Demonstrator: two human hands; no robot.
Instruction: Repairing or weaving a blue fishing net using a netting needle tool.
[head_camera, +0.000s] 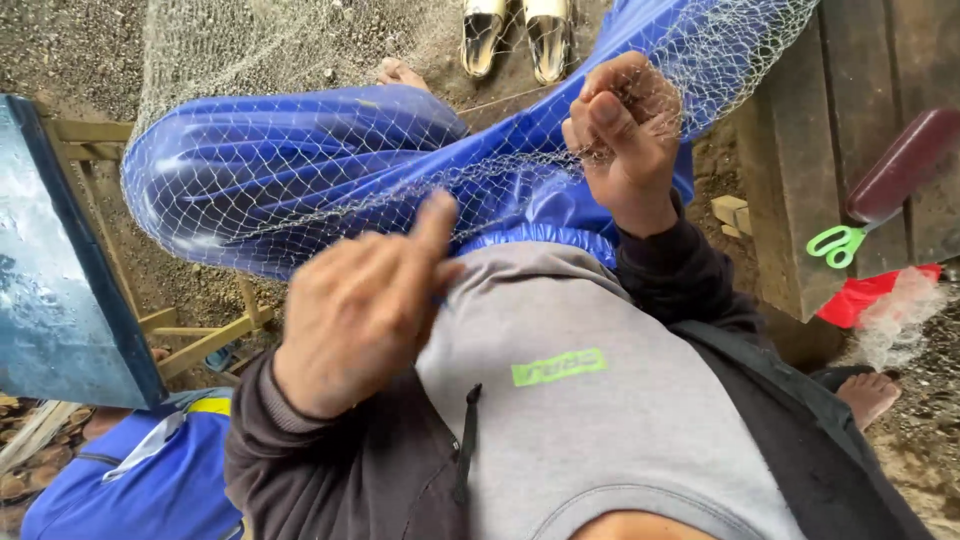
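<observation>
Head view: the right hand (625, 135) pinches the fishing net (300, 170) in closed fingers. The left hand (365, 305), blurred, sits loosely curled just below the net, gripping nothing visible.

Wearer's clothing, seen from the head camera looking down.

Torso: grey pullover (610, 400) with a small bright-green rectangular patch on the chest; print not recorded. Over it, a dark brown-black jacket (370, 480), worn unfastened, with a black zip pull hanging at its front edge. Long dark sleeves end at both wrists; the left sleeve (290, 440) shows a ribbed cuff, the right sleeve (665, 265) is bunched and creased. Legs: glossy blue trousers (300, 150) with a gathered waistband. Left hand (365, 310) and right hand (625, 130) bare, no gloves. One foot (868, 395) bare.
</observation>
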